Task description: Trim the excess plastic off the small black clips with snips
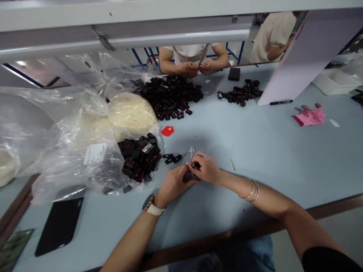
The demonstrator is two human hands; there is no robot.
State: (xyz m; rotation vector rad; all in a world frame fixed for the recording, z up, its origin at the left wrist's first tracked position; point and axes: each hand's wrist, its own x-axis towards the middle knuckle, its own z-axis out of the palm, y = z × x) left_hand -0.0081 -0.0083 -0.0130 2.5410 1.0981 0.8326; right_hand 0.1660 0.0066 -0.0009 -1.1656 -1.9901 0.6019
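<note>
Both hands meet over the blue-grey tabletop (pixel 210 211). My left hand (pixel 174 183), below a watch with a white strap, is closed around a small black plastic part, mostly hidden by the fingers. My right hand (pixel 207 168) is closed at the same spot, its fingers pinched on a small black plastic part (pixel 195 165). Just beyond the fingertips lies a little group of tiny white pieces (pixel 192 150). Several loose black plastic parts (pixel 172 158) rest to the left, beside a pile of black parts with red marks (pixel 141 158) spilling from a clear bag.
Clear plastic bags (pixel 65 124) with cream-coloured pieces (pixel 133 111) fill the left side. A dark phone (pixel 61 224) lies at front left, a red tag (pixel 167 131) further back. Across the table, a co-worker's hands (pixel 198 68) hold something small behind another black pile (pixel 172 94). A pink glove (pixel 310 115) lies right.
</note>
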